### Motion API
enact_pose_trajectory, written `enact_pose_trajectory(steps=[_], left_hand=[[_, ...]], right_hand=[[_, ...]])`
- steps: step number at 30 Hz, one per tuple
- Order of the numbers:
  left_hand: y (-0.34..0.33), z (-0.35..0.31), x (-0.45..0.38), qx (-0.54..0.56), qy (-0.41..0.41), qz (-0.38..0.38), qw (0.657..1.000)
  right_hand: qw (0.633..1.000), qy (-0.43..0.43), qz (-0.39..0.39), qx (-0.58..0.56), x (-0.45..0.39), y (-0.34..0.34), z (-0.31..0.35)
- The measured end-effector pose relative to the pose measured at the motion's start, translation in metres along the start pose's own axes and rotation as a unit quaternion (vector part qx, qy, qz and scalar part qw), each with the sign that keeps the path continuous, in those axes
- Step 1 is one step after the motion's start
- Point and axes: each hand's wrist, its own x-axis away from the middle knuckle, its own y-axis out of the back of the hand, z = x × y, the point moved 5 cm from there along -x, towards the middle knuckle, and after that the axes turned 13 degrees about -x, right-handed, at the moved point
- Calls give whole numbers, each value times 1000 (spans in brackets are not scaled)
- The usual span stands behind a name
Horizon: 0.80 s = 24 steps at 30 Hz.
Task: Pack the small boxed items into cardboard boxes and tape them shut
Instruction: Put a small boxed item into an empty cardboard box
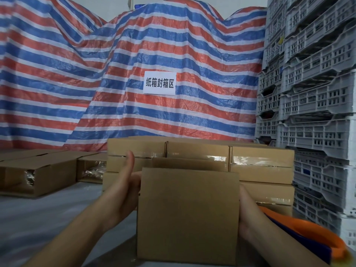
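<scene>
Nearest the lens, low in the centre of the frame, a plain cardboard box stands on the pale table, held between two bare hands. At its left edge the left hand lies flat against the side, fingers straight, thumb up. On the right edge the right hand touches the box — whether its fingers curl round I cannot tell. Behind, mid-frame, sit stacked taped boxes; at lower right an orange tape dispenser; at right, grey crates — and a striped tarp beyond.
</scene>
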Motion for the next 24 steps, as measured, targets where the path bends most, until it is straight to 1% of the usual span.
enact_pose_trajectory(steps=[1,3,5,10,14,19,24], left_hand=[[0,0,1,5,0,2,1000],[2,2,1,19,5,-26,999],[2,4,-1,4,-2,-42,999],[-1,0,-1,-16,-6,-42,999],[2,7,-2,-37,27,-73,996],[1,4,-4,-66,33,-67,995],[2,6,-6,-53,47,-83,994]], right_hand=[[1000,1,-3,4,0,1,1],[1000,0,-3,9,0,2,1],[1000,-2,-1,9,1,2,2],[1000,-22,8,-20,-2,2,-2],[999,-24,16,-24,-6,3,-2],[998,-34,12,-46,-9,3,-1],[996,-12,71,-55,-12,-2,12]])
